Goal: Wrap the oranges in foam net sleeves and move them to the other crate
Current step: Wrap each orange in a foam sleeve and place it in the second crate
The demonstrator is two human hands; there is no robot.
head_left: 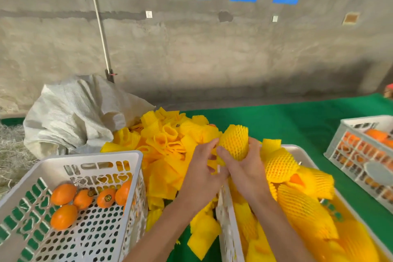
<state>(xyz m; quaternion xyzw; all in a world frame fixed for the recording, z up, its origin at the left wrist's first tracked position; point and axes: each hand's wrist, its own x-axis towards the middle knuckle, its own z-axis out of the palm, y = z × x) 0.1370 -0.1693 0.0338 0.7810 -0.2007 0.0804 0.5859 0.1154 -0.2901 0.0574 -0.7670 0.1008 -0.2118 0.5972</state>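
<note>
An orange wrapped in a yellow foam net sleeve (235, 143) is held up between both hands, above the near corner of the right crate. My right hand (244, 168) grips its lower right side. My left hand (201, 168) pinches the sleeve's lower left edge. The white crate on the left (89, 156) holds several bare oranges (63, 193). The white crate on the right (225, 219) is filled with several sleeved oranges (280, 168). A heap of loose yellow sleeves (165, 140) lies between and behind the crates on the green table (276, 117).
A third white crate (348, 151) with oranges stands at the far right. A pale woven sack (74, 112) slumps behind the left crate. A concrete wall with posters rises behind the table. Straw lies on the floor at the left.
</note>
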